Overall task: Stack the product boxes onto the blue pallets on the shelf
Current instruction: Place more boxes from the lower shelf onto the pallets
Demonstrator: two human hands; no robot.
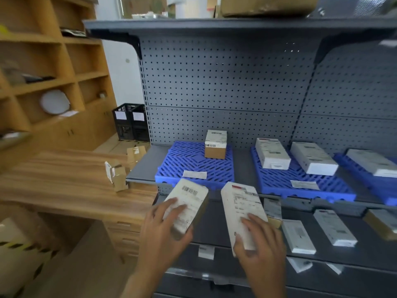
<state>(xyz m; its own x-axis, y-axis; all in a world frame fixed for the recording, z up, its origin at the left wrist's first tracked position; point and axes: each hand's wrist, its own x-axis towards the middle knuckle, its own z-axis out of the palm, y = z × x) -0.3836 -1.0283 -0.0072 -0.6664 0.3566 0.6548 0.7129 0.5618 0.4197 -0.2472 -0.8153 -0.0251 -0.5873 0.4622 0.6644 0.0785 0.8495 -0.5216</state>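
My left hand (165, 231) grips a brown box with a white barcode label (189, 203), held just below the front of the left blue pallet (189, 166). My right hand (260, 239) grips a long white box (240, 209) beside it. A small brown labelled box (215, 147) stands at the back of the left pallet. The middle blue pallet (285, 179) carries two white boxes (271, 153) (313, 158). A third pallet (365, 175) at the right edge holds another white box (371, 162).
The lower grey shelf (210, 222) holds several white and brown boxes (334, 227). A wooden desk (64, 181) with small open cartons (118, 175) stands to the left. Black crates (131, 121) sit on the floor behind it. A grey pegboard (225, 87) backs the shelf.
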